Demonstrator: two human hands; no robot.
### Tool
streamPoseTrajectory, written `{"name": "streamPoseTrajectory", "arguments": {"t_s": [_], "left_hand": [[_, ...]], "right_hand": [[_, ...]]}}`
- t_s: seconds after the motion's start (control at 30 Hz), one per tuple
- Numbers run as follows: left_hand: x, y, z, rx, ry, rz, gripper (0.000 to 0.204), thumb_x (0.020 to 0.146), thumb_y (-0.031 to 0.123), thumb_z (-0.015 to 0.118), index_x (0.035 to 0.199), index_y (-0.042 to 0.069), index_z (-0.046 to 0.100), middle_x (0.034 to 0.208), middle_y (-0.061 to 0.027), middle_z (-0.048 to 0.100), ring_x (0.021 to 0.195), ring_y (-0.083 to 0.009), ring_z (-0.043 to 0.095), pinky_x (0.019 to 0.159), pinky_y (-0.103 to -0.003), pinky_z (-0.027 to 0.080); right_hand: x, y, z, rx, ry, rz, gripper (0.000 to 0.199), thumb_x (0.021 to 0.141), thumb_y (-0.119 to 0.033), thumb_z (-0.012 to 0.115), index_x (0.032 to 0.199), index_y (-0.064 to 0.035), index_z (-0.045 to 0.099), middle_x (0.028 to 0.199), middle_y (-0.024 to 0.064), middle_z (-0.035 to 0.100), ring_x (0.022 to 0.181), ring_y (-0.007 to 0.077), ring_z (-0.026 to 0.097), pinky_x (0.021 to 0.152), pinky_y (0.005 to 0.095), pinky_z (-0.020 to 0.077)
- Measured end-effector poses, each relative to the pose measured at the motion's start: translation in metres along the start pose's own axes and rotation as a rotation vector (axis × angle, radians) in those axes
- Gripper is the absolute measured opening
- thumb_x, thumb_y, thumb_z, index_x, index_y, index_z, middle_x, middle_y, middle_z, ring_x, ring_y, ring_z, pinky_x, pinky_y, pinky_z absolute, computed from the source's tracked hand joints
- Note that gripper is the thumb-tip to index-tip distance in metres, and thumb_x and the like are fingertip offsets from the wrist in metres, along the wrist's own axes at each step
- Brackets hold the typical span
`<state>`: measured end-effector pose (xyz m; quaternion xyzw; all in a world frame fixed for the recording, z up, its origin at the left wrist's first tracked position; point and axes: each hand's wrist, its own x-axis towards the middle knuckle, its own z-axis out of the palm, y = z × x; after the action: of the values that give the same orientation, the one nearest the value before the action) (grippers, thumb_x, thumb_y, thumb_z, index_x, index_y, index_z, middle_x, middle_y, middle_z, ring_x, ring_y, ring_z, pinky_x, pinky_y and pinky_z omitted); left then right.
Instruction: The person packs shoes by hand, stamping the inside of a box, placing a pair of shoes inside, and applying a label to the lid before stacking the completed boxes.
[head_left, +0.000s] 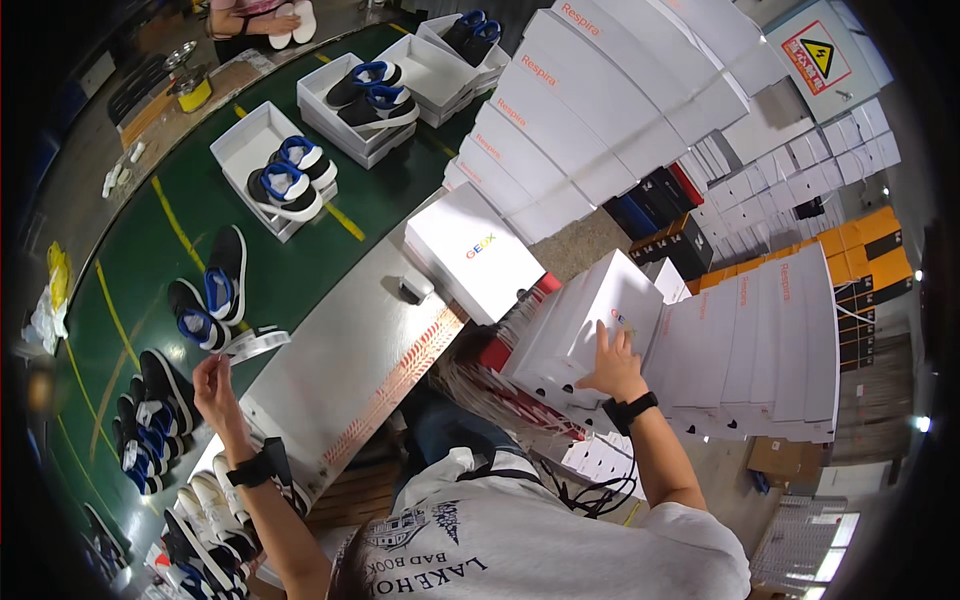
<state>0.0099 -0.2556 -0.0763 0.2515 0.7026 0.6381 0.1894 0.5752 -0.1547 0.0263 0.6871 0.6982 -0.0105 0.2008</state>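
Note:
A white strip with printed labels (258, 344) is pinched in my left hand (212, 388), beside a pair of black shoes with blue lining (222, 280) on the green table. My right hand (615, 370) rests with fingers spread on a closed white shoebox (590, 315) to the right, part of a stack next to me. Another closed white shoebox (475, 250) sits at the edge of the pale side table. Near it lies a small white and dark object (415, 288) whose kind I cannot make out.
Open boxes holding dark shoes (285, 185) line the green table (150, 270). More shoes (150, 430) lie at the lower left. Tall stacks of white shoeboxes (590, 110) rise ahead and at right (750, 345). At the far left, another person's hands (285, 25) hold white soles.

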Motion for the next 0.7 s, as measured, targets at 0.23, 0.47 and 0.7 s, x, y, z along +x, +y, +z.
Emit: {"name": "streamPoseTrajectory", "arguments": {"t_s": [0.23, 0.47, 0.7], "left_hand": [[-0.049, 0.035, -0.021, -0.152, -0.045, 0.058, 0.02, 0.09, 0.005, 0.068, 0.108, -0.001, 0.065, 0.089, 0.0039, 0.058, 0.08, -0.0029, 0.051, 0.073, -0.016, 0.041], [-0.081, 0.06, -0.049, -0.149, -0.016, 0.028, 0.02, 0.09, 0.006, 0.068, 0.108, -0.001, 0.065, 0.089, 0.0021, 0.061, 0.079, -0.0043, 0.053, 0.072, -0.019, 0.042], [-0.105, 0.064, -0.074, -0.115, -0.006, -0.027, 0.026, 0.091, 0.01, 0.067, 0.114, -0.002, 0.064, 0.093, -0.0024, 0.066, 0.082, -0.0081, 0.059, 0.076, -0.022, 0.048]], "right_hand": [[-0.014, 0.021, 0.089, -0.051, 0.413, -0.11, 0.065, 0.076, -0.006, 0.062, 0.138, -0.0026, 0.041, 0.123, 0.0236, 0.047, 0.125, 0.0414, 0.043, 0.087, 0.0551, 0.0466], [-0.022, 0.012, 0.02, 0.043, 0.099, -0.04, 0.095, 0.065, -0.01, 0.074, 0.146, -0.0076, 0.025, 0.123, 0.0227, 0.042, 0.12, 0.0421, 0.045, 0.089, 0.0533, 0.0456], [-0.009, 0.026, 0.097, -0.197, 0.332, -0.038, 0.084, 0.066, -0.009, 0.074, 0.14, -0.0023, 0.035, 0.114, 0.0136, 0.05, 0.115, 0.0318, 0.05, 0.088, 0.0415, 0.0491]]}}
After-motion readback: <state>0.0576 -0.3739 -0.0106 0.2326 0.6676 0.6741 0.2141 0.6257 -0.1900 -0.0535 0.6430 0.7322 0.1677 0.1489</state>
